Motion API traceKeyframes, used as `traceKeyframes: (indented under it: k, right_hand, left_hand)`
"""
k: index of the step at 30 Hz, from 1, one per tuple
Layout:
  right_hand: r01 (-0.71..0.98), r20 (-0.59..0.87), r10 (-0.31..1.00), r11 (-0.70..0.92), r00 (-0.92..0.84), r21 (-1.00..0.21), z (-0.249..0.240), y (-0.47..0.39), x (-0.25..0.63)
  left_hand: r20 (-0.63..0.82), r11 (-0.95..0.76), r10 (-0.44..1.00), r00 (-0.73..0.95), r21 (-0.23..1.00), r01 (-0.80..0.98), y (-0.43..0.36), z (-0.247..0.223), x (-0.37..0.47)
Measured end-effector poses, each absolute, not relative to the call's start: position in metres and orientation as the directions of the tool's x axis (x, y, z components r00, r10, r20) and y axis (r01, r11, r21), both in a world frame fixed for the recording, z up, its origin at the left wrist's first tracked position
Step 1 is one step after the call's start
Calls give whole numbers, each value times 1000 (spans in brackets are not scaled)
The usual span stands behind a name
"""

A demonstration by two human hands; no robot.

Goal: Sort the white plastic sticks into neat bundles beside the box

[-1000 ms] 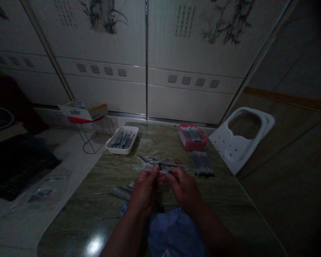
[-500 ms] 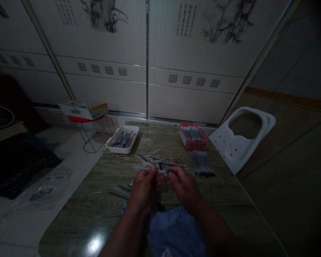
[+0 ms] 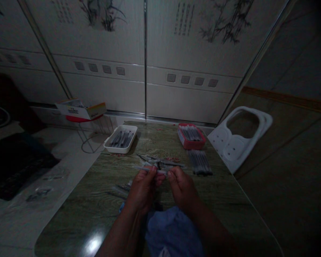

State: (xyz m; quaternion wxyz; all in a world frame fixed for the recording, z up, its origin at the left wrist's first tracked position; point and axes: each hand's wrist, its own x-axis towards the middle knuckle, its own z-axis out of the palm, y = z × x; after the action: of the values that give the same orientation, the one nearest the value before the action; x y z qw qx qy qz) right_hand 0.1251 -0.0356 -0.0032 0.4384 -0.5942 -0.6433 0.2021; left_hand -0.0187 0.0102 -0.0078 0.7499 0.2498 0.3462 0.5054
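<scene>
My left hand (image 3: 144,184) is closed on a slim pale pen (image 3: 161,172), which lies crosswise over the middle of the table. My right hand (image 3: 182,184) is pinched at the pen's right end; its fingertips hide that end. Just beyond my hands lies a loose heap of pens and pen parts (image 3: 171,163). More clear and dark pen pieces (image 3: 119,191) lie left of my left wrist. To the right, several pens (image 3: 200,162) are laid side by side in a row.
A white tray (image 3: 117,150) of pens stands at the back left, a red box (image 3: 194,144) of pens at the back right. Blue cloth (image 3: 173,228) is between my forearms. A white folding chair (image 3: 232,142) leans right of the table; a red stool (image 3: 80,119) bears an open carton.
My right fingertips have shifted slightly at the pen's right end. The left hand keeps its hold. The whole view has moved a little.
</scene>
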Motion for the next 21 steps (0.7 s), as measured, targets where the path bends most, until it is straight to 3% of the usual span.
traceKeyframes:
  k: [8,13,21]
  right_hand:
    - [348,217,966,158,138,-924,-2,-35,126]
    - [156,99,988,79,121,-985,-10,-31,125]
    - [245,120,985,86,126,-966,-11,-27,130]
  left_hand:
    - [-132,267,950,284,814,-516,6,-1,-20]
    - [-143,265,953,266,819,-509,6,-3,-21]
    - [-250,321,947,202,763,-562,12,-9,-21]
